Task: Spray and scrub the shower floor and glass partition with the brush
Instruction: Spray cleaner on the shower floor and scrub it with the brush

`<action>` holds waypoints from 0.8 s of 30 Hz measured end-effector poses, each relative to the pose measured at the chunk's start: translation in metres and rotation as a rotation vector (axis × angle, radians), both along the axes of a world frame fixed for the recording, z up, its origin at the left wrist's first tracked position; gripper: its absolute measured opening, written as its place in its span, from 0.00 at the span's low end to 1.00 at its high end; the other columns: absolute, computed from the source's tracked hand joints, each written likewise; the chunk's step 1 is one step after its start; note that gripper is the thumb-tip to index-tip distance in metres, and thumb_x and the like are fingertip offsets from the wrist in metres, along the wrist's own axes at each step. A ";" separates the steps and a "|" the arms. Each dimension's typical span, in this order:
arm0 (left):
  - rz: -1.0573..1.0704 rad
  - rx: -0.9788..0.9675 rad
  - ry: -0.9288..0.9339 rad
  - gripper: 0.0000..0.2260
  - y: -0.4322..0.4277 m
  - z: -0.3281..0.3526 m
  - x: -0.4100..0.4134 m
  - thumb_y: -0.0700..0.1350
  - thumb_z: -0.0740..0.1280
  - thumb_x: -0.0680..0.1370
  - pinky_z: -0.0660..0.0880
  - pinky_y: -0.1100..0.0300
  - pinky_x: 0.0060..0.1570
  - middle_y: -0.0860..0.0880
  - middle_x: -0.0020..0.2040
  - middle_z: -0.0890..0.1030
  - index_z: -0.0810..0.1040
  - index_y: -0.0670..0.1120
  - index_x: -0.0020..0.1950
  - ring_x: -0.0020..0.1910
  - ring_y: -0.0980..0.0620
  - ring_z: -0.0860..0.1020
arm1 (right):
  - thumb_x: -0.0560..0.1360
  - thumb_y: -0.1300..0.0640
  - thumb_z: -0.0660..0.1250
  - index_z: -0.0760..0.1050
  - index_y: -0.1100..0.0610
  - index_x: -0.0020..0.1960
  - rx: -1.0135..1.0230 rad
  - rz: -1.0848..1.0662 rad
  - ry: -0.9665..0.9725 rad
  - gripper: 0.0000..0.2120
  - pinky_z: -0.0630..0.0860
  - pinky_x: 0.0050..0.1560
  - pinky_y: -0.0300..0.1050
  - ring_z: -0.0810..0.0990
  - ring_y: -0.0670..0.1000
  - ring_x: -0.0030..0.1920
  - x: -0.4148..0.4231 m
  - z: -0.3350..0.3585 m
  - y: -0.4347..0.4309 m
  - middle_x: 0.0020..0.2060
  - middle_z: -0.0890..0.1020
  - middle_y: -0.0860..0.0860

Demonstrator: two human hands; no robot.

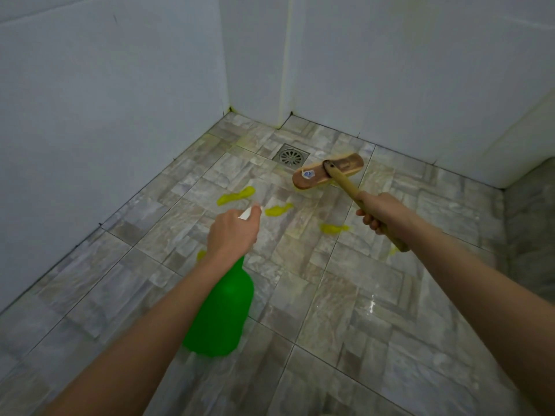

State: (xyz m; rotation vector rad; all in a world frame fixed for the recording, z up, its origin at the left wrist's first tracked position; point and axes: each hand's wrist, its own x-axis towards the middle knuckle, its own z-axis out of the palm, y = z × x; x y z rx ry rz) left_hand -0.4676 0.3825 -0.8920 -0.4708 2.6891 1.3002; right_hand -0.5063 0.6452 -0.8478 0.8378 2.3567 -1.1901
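The brush (328, 172) rests bristles-down on the shower floor (390, 325) beside the drain (290, 157), right hand (377, 213) curled round its handle. Left hand (232, 232) grips the green spray bottle (222, 310) by its top. Unspread yellow cleaner puddles (237, 195) likely leave the tiles slick: brush or footing may skid.

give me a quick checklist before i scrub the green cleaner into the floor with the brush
1. Right hand grips the brush handle: ok
2. Brush head low beside the drain; full contact with the tiles: cannot tell
3. Cleaner blobs lying on the floor, unspread: ok
4. Left hand holds the spray bottle clear of the brush head: ok
5. Glass partition sprayed: cannot tell, not in view
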 end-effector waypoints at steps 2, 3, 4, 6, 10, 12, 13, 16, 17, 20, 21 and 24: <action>0.053 0.000 0.041 0.28 -0.001 0.001 0.001 0.63 0.58 0.79 0.80 0.44 0.50 0.42 0.37 0.84 0.82 0.43 0.36 0.41 0.40 0.82 | 0.79 0.49 0.59 0.75 0.64 0.45 0.017 0.031 -0.018 0.18 0.62 0.27 0.39 0.66 0.49 0.26 0.002 -0.001 -0.003 0.29 0.72 0.54; 0.068 0.009 0.052 0.28 -0.002 0.003 0.002 0.64 0.58 0.79 0.80 0.44 0.50 0.42 0.38 0.84 0.82 0.43 0.36 0.41 0.41 0.82 | 0.79 0.51 0.59 0.75 0.64 0.45 0.025 0.056 -0.029 0.17 0.62 0.27 0.40 0.66 0.49 0.26 0.002 -0.003 -0.005 0.30 0.72 0.54; 0.073 0.031 0.061 0.28 -0.004 0.004 0.003 0.64 0.58 0.79 0.80 0.46 0.49 0.43 0.37 0.84 0.82 0.43 0.36 0.40 0.42 0.82 | 0.80 0.52 0.59 0.75 0.65 0.46 0.029 0.084 -0.038 0.16 0.62 0.27 0.40 0.66 0.49 0.26 0.002 -0.005 -0.008 0.30 0.71 0.54; 0.058 0.072 0.073 0.27 -0.008 0.010 0.007 0.62 0.58 0.80 0.79 0.51 0.49 0.46 0.34 0.84 0.83 0.44 0.36 0.38 0.47 0.82 | 0.80 0.52 0.59 0.75 0.66 0.47 0.028 0.142 -0.050 0.16 0.63 0.27 0.40 0.66 0.49 0.26 0.002 -0.008 -0.013 0.30 0.71 0.54; 0.088 0.060 0.143 0.25 -0.024 0.021 0.016 0.59 0.57 0.83 0.74 0.57 0.43 0.49 0.38 0.85 0.86 0.48 0.39 0.42 0.48 0.82 | 0.82 0.53 0.57 0.73 0.64 0.60 0.112 0.395 -0.051 0.16 0.67 0.27 0.41 0.69 0.50 0.27 -0.002 -0.002 -0.025 0.34 0.75 0.55; 0.134 0.084 0.178 0.25 -0.037 0.023 0.020 0.61 0.56 0.83 0.77 0.53 0.51 0.50 0.39 0.85 0.85 0.51 0.38 0.44 0.46 0.83 | 0.82 0.56 0.53 0.69 0.57 0.68 0.264 0.615 -0.062 0.16 0.68 0.27 0.41 0.70 0.51 0.27 -0.004 0.007 -0.037 0.36 0.78 0.57; 0.157 0.104 0.192 0.26 -0.042 0.024 0.022 0.62 0.55 0.82 0.78 0.49 0.54 0.51 0.38 0.85 0.84 0.52 0.36 0.45 0.46 0.83 | 0.82 0.58 0.52 0.67 0.54 0.70 0.365 0.716 -0.071 0.18 0.68 0.27 0.41 0.71 0.51 0.27 -0.005 0.012 -0.046 0.37 0.78 0.57; 0.199 0.141 0.226 0.26 -0.055 0.030 0.028 0.65 0.55 0.80 0.78 0.44 0.56 0.53 0.36 0.85 0.83 0.53 0.35 0.43 0.48 0.84 | 0.81 0.62 0.51 0.62 0.44 0.74 0.629 0.963 -0.008 0.24 0.71 0.36 0.43 0.75 0.54 0.37 -0.016 0.013 -0.085 0.46 0.78 0.57; 0.202 0.131 0.233 0.26 -0.058 0.032 0.028 0.65 0.55 0.81 0.79 0.44 0.55 0.53 0.36 0.85 0.84 0.52 0.36 0.41 0.49 0.84 | 0.82 0.62 0.51 0.62 0.43 0.74 0.665 1.003 0.031 0.24 0.72 0.40 0.45 0.75 0.55 0.41 -0.021 0.009 -0.097 0.51 0.78 0.58; 0.220 0.119 0.259 0.24 -0.068 0.037 0.029 0.62 0.56 0.83 0.81 0.47 0.47 0.51 0.37 0.85 0.84 0.50 0.40 0.33 0.52 0.83 | 0.82 0.61 0.51 0.62 0.41 0.73 0.644 1.030 0.095 0.23 0.75 0.46 0.49 0.78 0.57 0.48 -0.040 0.008 -0.116 0.56 0.77 0.58; 0.230 0.136 0.264 0.24 -0.071 0.038 0.028 0.61 0.56 0.83 0.82 0.50 0.44 0.50 0.38 0.85 0.84 0.49 0.41 0.32 0.52 0.82 | 0.83 0.60 0.51 0.63 0.39 0.71 0.639 1.069 0.068 0.22 0.75 0.46 0.49 0.78 0.57 0.48 -0.044 0.016 -0.117 0.55 0.77 0.57; 0.251 0.202 0.267 0.21 -0.084 0.042 0.028 0.57 0.58 0.84 0.75 0.65 0.28 0.44 0.42 0.85 0.84 0.50 0.40 0.26 0.53 0.77 | 0.82 0.51 0.52 0.70 0.50 0.51 0.691 1.111 -0.109 0.09 0.68 0.33 0.44 0.72 0.52 0.32 -0.042 0.045 -0.109 0.34 0.74 0.52</action>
